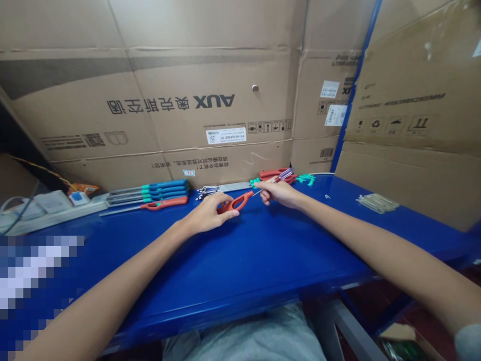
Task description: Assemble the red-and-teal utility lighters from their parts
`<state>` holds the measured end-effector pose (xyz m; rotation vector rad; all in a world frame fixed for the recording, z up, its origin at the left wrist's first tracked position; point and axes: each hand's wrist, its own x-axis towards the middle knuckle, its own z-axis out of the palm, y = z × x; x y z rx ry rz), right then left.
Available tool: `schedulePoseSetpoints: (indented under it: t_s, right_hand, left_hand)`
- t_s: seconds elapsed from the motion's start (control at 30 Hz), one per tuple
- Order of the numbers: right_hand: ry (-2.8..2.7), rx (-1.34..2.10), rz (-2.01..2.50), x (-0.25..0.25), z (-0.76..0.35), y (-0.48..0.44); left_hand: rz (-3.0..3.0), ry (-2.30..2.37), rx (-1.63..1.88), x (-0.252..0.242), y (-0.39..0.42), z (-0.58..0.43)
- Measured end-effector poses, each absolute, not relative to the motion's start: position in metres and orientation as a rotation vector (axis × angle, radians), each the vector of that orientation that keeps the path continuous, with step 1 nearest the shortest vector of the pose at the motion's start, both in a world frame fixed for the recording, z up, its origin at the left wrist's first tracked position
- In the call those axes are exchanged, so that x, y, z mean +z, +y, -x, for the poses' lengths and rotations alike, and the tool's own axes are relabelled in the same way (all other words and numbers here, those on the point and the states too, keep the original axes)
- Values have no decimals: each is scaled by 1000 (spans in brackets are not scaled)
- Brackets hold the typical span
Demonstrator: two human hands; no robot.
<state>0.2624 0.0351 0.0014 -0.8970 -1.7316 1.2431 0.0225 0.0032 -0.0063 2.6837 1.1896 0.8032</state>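
My left hand [209,213] is closed around a red lighter-like tool [237,202] with a long handle, held just above the blue table [240,260]. My right hand [277,192] pinches a small screwdriver [280,177] with a clear blue and red handle; its thin shaft points down-left toward the red tool's upper end. Both hands meet near the table's far middle.
A row of blue and red long-nosed lighters [150,194] lies at the far left. Metal tubes [218,188], more red pieces [273,173] and green parts [306,178] lie by the cardboard wall [180,100]. Clear pieces [377,202] rest on the right.
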Motion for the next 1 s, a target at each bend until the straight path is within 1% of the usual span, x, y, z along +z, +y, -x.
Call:
schedulePoseSetpoints:
  t_s: [0.27, 0.43, 0.67, 0.83, 1.0]
  right_hand:
    - [-1669, 1198, 854, 4, -265, 38]
    - [-1758, 1162, 855, 0, -261, 33]
    - [-2017, 857, 918, 5, -253, 16]
    - [-2102, 735, 955, 13, -251, 4]
    - [-2227, 700, 1087, 31, -244, -9]
  left_hand:
    - [-2750, 1157, 799, -2, 2, -21]
    - [-2754, 1158, 811, 0, -3, -22]
    - [-2842, 1125, 784, 1, -16, -30]
    - [-2832, 1137, 767, 0, -20, -34]
    - [-2850, 1100, 811, 3, -26, -39]
